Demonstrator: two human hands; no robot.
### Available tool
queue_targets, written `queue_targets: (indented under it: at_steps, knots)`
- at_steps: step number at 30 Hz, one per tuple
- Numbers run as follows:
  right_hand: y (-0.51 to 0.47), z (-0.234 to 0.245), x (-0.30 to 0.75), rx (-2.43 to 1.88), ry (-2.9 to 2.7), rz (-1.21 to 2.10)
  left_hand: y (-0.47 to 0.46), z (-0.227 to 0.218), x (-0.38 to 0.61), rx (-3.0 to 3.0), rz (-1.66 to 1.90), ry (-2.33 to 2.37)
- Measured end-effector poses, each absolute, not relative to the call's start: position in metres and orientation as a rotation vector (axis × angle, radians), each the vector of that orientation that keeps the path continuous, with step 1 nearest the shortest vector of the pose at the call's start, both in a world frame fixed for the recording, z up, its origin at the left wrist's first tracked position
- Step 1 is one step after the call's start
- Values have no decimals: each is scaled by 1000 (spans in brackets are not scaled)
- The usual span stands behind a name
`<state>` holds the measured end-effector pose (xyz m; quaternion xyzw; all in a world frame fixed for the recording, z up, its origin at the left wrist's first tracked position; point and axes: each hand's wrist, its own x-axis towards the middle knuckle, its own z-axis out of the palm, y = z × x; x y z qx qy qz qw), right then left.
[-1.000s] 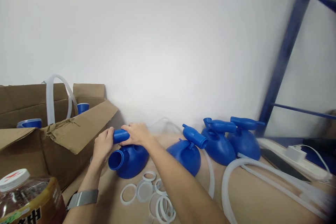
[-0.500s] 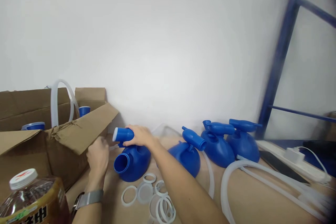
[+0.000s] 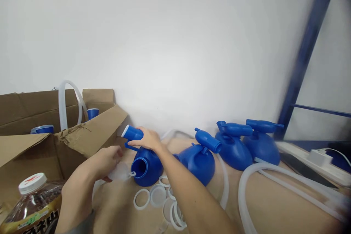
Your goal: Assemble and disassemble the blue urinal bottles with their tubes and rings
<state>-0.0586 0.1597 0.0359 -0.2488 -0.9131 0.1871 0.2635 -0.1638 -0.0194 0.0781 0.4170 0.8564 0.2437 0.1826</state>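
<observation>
My right hand (image 3: 149,139) is closed round a blue tube-shaped piece with a white rim (image 3: 132,133), at the top of a blue plastic jug (image 3: 152,166). The jug's round mouth faces left toward me. Just left of that mouth, my left hand (image 3: 108,161) has its fingers curled on a translucent white cap with a small tab (image 3: 120,172), which is blurred. Several white rings (image 3: 142,199) and a translucent disc (image 3: 157,195) lie on the table below the jug. What the right fingertips press against is partly hidden.
An open cardboard box (image 3: 82,135) at left holds blue parts and a clear hose (image 3: 62,106). A drink bottle (image 3: 35,204) stands front left. More blue jugs (image 3: 199,164) line the wall side. At right lie a thick hose (image 3: 244,190) and a power strip (image 3: 331,168).
My left hand has come from beside the box toward the jug's mouth, and the translucent cap now shows in it. The blue tube-shaped piece tilts more. The view has shifted slightly left.
</observation>
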Motion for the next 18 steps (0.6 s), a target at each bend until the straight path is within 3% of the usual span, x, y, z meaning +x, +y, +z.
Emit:
queue_targets:
  at_steps: [5, 12, 18]
  knots:
    - [157, 24, -64, -780, -2366, 432, -22, 101, -115, 1460, 563, 2207]
    - [164, 20, -68, -678, -2448, 374, -2, 100, -91, 1617, 568, 1994]
    - [161, 21, -66, -596, -2475, 319, 8, 89, -142, 1500, 941, 2536]
